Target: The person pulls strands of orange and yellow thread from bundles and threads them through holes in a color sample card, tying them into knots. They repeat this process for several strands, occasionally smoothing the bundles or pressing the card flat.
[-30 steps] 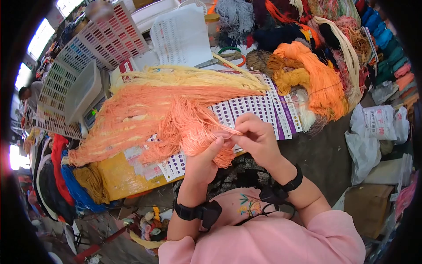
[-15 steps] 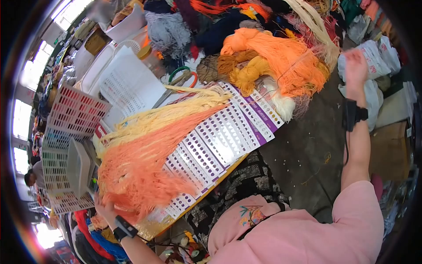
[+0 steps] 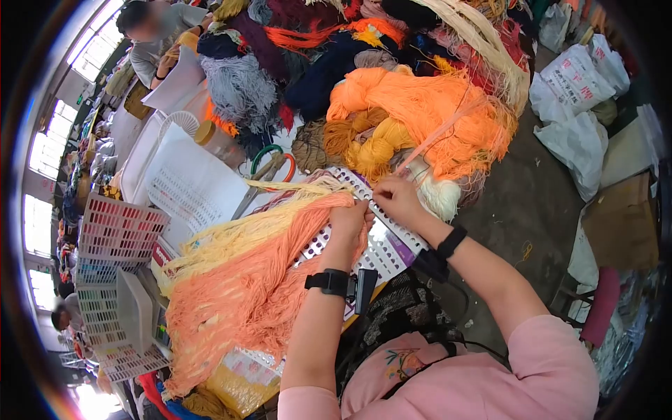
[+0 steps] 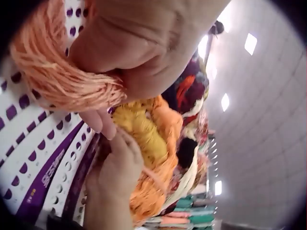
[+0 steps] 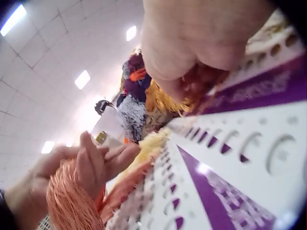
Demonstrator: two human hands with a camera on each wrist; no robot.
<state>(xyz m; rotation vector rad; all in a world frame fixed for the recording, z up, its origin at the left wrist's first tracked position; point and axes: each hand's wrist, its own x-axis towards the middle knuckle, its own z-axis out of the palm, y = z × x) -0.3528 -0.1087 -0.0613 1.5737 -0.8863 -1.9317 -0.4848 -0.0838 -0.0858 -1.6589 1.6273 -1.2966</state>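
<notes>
Salmon yarn (image 3: 238, 301) is spread over the table, and its gathered end is gripped in the left hand (image 3: 348, 222). In the left wrist view the thick yarn loop (image 4: 67, 88) runs into the curled fingers of the left hand (image 4: 139, 48). Just right of it, the right hand (image 3: 400, 201) has bent fingers pinching a thin pinkish strand (image 3: 430, 140) that stretches up across the orange yarn (image 3: 427, 101). The right wrist view shows the right hand (image 5: 206, 43) above the punched white-and-purple cards (image 5: 230, 153), its fingertips partly hidden.
Pale yellow yarn (image 3: 245, 224) lies behind the salmon yarn. Scissors (image 3: 262, 175), printed sheets (image 3: 189, 178), a jar (image 3: 217, 140) and color-chart racks (image 3: 115, 238) stand farther left. Plastic bags (image 3: 574, 91) sit at the right. Another person (image 3: 157, 42) is at the upper left.
The hands were apart, the right one far out to the right; both have come together at the cards. The left hand has taken the yarn's end, and a strand now spans the orange yarn.
</notes>
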